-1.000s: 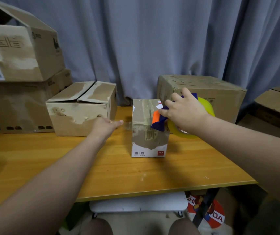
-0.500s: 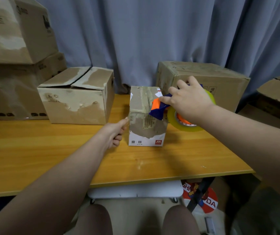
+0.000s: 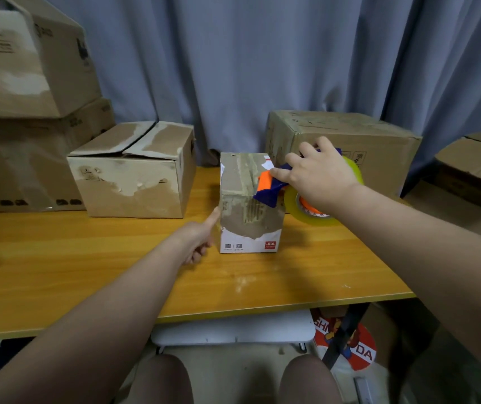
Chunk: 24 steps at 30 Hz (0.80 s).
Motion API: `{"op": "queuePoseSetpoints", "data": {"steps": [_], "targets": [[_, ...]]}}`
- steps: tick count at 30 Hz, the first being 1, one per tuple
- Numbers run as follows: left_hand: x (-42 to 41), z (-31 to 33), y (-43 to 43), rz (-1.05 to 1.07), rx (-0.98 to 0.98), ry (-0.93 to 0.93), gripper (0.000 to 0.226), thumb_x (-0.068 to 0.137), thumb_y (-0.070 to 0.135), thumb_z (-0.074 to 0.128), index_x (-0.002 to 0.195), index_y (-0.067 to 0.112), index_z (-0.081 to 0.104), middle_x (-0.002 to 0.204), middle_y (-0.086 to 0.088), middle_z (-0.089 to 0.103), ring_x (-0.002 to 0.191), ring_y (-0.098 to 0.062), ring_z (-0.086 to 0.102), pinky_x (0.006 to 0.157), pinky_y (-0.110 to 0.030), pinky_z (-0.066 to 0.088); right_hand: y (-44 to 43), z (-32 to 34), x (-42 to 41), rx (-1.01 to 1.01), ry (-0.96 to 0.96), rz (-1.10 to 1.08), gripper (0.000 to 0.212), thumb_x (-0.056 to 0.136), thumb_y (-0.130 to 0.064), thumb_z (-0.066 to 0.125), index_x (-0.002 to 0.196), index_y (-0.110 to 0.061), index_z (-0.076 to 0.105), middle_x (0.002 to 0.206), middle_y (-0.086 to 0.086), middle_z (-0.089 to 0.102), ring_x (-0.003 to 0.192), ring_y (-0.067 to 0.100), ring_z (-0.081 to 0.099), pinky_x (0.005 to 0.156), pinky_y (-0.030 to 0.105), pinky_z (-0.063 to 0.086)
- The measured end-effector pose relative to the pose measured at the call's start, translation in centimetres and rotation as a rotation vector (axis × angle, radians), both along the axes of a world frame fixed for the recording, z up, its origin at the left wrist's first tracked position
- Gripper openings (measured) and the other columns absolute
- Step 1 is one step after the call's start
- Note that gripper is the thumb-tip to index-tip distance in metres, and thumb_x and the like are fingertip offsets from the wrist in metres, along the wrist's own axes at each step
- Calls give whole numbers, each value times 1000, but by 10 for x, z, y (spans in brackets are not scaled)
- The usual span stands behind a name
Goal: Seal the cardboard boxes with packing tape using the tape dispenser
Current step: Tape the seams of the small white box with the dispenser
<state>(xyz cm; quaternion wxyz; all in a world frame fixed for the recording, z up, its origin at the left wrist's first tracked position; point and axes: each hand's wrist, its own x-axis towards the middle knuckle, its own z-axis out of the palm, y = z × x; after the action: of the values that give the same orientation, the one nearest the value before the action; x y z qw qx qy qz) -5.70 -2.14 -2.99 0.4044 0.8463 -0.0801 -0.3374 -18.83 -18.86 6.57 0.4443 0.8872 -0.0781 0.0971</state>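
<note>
Upright on the table (image 3: 87, 272): a small box (image 3: 249, 217), old tape across its top. At the box's top right corner, a tape dispenser (image 3: 267, 189), orange-and-blue head on the top edge, yellowish tape roll (image 3: 291, 203) off the box's right side. Wrapped over the dispenser from above: the right hand (image 3: 321, 176), fingers curled round it. Against the box's left face, the left hand (image 3: 198, 237), one straight finger touching cardboard, others loosely curled, holding nothing. Left of the box, a bigger box (image 3: 134, 176), flaps slightly raised; behind and right, a large box (image 3: 364, 135).
</note>
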Motion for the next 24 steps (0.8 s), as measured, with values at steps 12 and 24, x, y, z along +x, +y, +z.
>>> {"op": "queuePoseSetpoints", "data": {"steps": [12, 24], "targets": [[-28, -39, 6, -151, -650, -33, 67, 92, 65, 8, 152, 34, 13, 158, 14, 9, 146, -10, 6, 116, -36, 6, -4, -7, -3, 55, -39, -8, 60, 97, -23, 49, 149, -29, 20, 133, 6, 47, 120, 29, 44, 94, 42, 36], [41, 0, -6, -530, -377, -954, 55, 90, 15, 62, 141, 24, 42, 154, 4, 27, 140, -3, 16, 117, -28, 11, -7, -5, -2, 51, -29, 3, 58, 99, -23, 48, 149, -30, 20, 133, 6, 48, 119, 29, 45, 91, 41, 37]]}}
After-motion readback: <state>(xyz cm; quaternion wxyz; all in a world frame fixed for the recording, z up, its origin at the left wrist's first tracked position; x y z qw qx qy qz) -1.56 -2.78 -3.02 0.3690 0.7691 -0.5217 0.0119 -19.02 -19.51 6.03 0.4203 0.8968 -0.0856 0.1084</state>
